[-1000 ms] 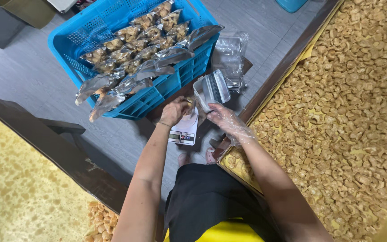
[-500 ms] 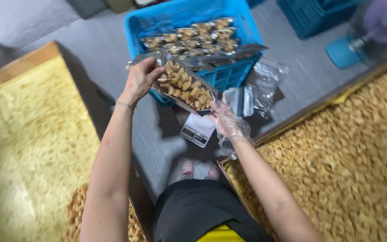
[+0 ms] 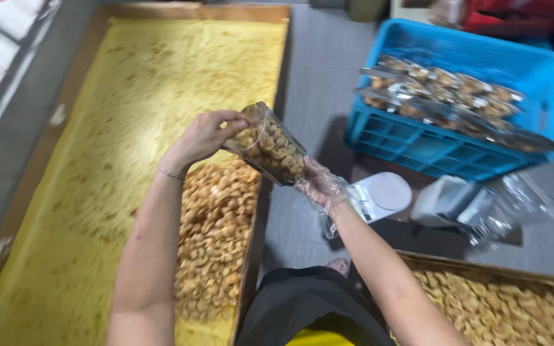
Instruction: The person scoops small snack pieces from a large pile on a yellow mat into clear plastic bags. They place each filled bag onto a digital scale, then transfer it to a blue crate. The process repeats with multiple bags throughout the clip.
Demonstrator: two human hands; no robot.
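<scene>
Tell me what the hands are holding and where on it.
Both hold one clear bag of snacks: the left hand pinches its top edge, the gloved right hand supports its bottom corner.

Clear pouch (image 3: 269,148) of golden-brown snacks; blue crate (image 3: 444,144); yellow tray liner (image 3: 129,128); white scale (image 3: 379,195); grey floor (image 3: 318,77).

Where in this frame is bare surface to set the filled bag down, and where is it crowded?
Bare: the yellow liner of the left tray beyond the snack pile, and the grey floor between that tray and the blue crate. Crowded: around the scale and the empty bags.
</scene>
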